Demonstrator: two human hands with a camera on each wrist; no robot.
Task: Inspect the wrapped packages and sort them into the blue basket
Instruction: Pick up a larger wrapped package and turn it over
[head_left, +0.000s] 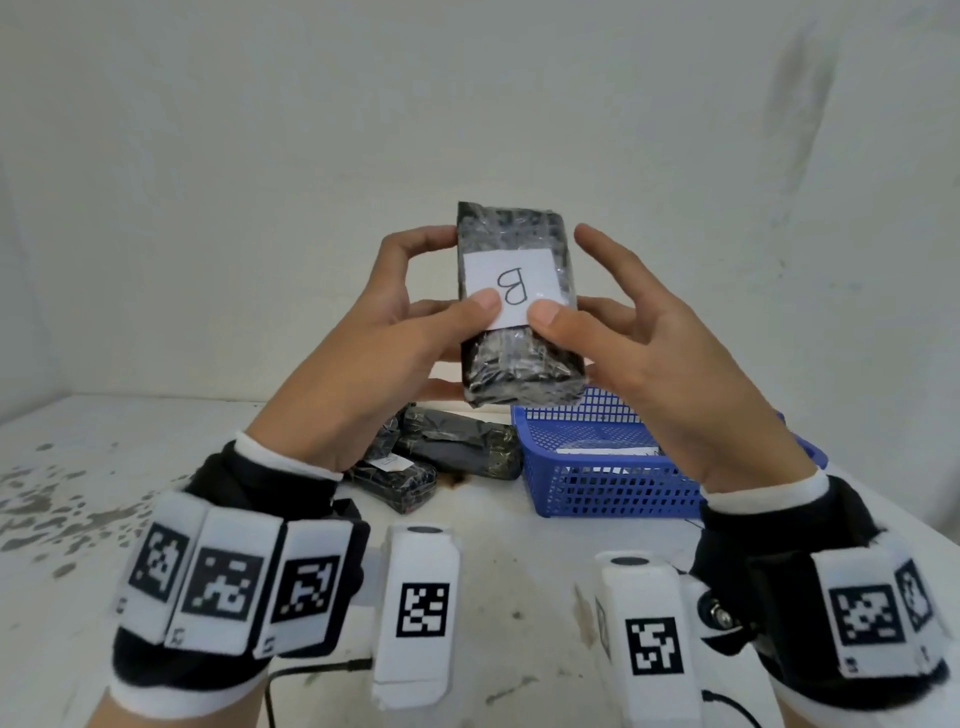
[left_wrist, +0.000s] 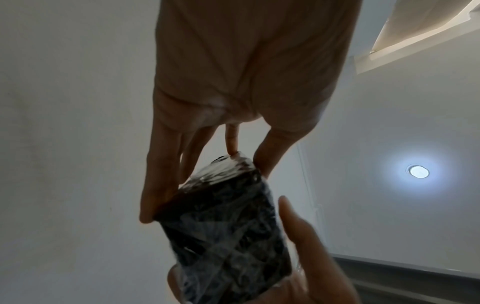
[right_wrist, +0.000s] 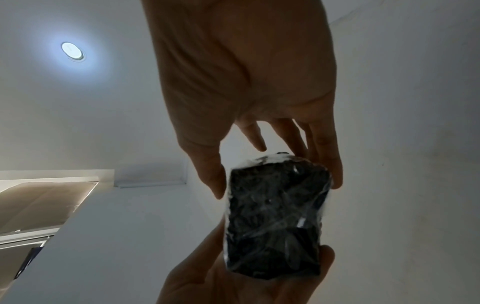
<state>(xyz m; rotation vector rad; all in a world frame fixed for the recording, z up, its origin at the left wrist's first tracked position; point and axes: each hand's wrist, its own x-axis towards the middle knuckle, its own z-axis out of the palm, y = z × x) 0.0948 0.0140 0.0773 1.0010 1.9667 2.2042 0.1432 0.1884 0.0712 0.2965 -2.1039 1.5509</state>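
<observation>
I hold a black package wrapped in clear film (head_left: 511, 228) upright in front of the wall, above the table. Its white label (head_left: 511, 283) bears a hand-written letter B, seen upside down. My left hand (head_left: 395, 332) grips its left edge, thumb on the label and fingers curled behind. My right hand (head_left: 623, 332) pinches the right edge, thumb on the label and index finger raised. The left wrist view shows the package (left_wrist: 226, 226) under my left hand (left_wrist: 233, 82). In the right wrist view the package (right_wrist: 275, 216) sits under my right hand (right_wrist: 246, 82). The blue basket (head_left: 597, 493) stands on the table below, to the right.
Several more black wrapped packages (head_left: 457, 441) lie on the white table (head_left: 104, 493) just left of the basket, one with a small white label (head_left: 392, 462). Something white shows inside the basket. A black cable (head_left: 311, 667) lies near the front edge. A wall stands close behind.
</observation>
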